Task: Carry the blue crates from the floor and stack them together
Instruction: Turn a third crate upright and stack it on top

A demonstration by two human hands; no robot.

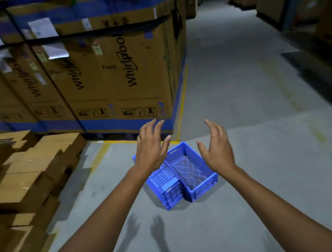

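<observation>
Right now both arms are reaching forward, and the left hand and right hand are hovering above two blue crates, each grip spread wide with fingers straight, holding nothing. The crates are sitting on the grey floor just ahead, side by side and touching. The right crate is standing open side up with its lattice bottom showing. The left crate is partly hiding behind the left hand, so I cannot tell whether it is lying level or tipped. Neither is resting on the other as far as I can see, so I'm judging the whole job is waiting: lifting, carrying and stacking are not yet done. Tall cartons are looming behind, and brown boxes are sitting piled at the left.
</observation>
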